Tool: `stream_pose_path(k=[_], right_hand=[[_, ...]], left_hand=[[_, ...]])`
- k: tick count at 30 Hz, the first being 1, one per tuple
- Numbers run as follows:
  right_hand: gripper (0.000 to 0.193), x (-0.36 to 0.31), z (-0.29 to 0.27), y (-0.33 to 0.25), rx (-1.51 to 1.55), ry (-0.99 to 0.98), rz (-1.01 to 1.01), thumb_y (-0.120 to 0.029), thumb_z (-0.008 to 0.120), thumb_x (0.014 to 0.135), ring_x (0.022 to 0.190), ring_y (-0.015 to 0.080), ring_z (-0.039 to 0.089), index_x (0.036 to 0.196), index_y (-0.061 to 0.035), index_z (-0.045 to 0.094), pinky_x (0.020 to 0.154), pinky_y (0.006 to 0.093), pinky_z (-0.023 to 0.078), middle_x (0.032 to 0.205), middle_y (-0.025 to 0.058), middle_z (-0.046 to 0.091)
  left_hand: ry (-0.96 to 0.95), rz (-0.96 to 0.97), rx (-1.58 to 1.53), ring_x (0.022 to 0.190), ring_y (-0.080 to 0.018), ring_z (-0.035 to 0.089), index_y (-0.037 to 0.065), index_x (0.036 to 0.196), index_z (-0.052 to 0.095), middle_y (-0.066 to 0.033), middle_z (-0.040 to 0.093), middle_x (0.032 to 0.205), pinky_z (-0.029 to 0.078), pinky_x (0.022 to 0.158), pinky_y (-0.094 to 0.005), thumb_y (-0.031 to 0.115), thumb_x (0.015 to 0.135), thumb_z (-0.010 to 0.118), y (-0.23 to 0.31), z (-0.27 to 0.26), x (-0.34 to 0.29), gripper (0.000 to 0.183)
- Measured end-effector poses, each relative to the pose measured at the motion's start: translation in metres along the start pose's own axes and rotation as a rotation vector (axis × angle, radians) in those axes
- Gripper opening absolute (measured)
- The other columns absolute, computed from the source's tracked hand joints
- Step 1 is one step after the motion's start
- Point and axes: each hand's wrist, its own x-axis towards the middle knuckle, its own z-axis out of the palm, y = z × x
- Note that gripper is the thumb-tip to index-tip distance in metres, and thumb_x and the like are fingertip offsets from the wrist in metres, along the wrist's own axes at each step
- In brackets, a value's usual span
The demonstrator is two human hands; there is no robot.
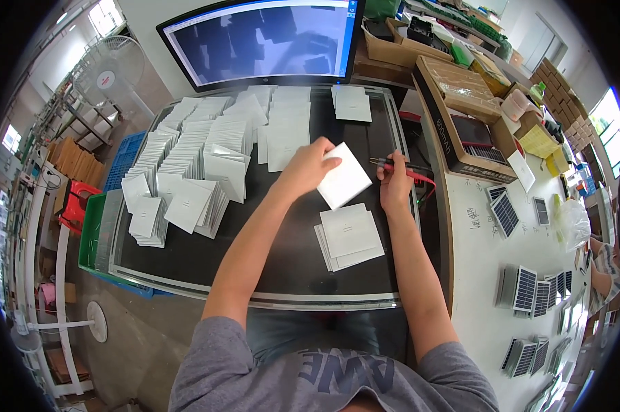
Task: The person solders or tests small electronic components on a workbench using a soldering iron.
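My left hand (308,170) is closed on a white square panel (346,180), thumb on top, tilted above the dark worktop. In my right hand (395,184), just right of that panel, are a red and a black test probe (385,162), their tips pointing left toward it. A small stack of white panels (351,232) lies below the held one. Long rows of the same panels (217,137) lean and overlap across the left and middle of the worktop. A few more panels (353,104) lie at the far right corner.
A monitor (258,44) stands behind the worktop's far edge. Red leads (423,180) run off the right edge. On the side table are an open carton (475,147) and several small solar panels (526,288). A green bin (94,230) sits at the left.
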Motion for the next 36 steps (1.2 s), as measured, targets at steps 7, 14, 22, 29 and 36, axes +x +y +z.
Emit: stream_pose_path(k=[7,14,22,29,36], right_hand=[[0.023,0.000,0.003,0.003,-0.067,0.003,-0.013,-0.024,0.061,0.094,0.055,0.0122,0.053,0.084,-0.0053,0.052,0.048,0.0242,0.038,0.072,0.0033,0.053],[0.024,-0.004,0.005,0.004,-0.271,-0.075,-0.022,-0.026,0.059,0.096,0.056,0.0104,0.052,0.085,-0.0053,0.053,0.048,0.0237,0.038,0.068,0.0023,0.053],[0.027,-0.011,0.010,0.013,-0.549,-0.161,-0.062,-0.026,0.061,0.094,0.053,0.0060,0.048,0.077,-0.0053,0.058,0.049,0.0215,0.034,0.062,-0.0026,0.052],[0.025,-0.012,0.019,0.019,-0.809,-0.282,-0.173,-0.024,0.066,0.092,0.062,0.0041,0.047,0.082,-0.0012,0.064,0.057,0.0219,0.038,0.066,-0.0026,0.058],[0.021,-0.013,0.017,0.022,-0.895,-0.253,-0.182,-0.021,0.069,0.089,0.065,0.0049,0.052,0.084,-0.0009,0.065,0.059,0.0214,0.040,0.068,-0.0011,0.061]], left_hand=[[-0.295,0.040,0.028,0.101,-0.0346,0.061,0.001,0.106,0.059,-0.0189,0.063,0.105,0.049,0.084,-0.0385,0.027,0.088,0.067,0.008,0.017,-0.059,0.033],[0.352,0.011,0.966,0.120,-0.0439,0.045,0.002,0.133,0.050,-0.0206,0.046,0.133,0.042,0.094,-0.0537,0.046,0.081,0.070,-0.049,-0.004,-0.024,0.071],[-0.134,0.116,0.522,0.112,-0.0337,0.052,0.002,0.124,0.059,-0.0160,0.048,0.125,0.046,0.097,-0.0375,0.029,0.076,0.077,-0.015,0.015,-0.025,0.058],[-0.258,0.141,0.226,0.110,-0.0293,0.056,0.003,0.120,0.063,-0.0144,0.051,0.123,0.045,0.095,-0.0345,0.013,0.087,0.065,-0.048,0.003,0.000,0.035],[-0.259,0.078,0.222,0.115,-0.0295,0.052,0.001,0.117,0.064,-0.0148,0.051,0.125,0.044,0.097,-0.0346,0.021,0.079,0.075,-0.033,0.000,-0.004,0.045]])
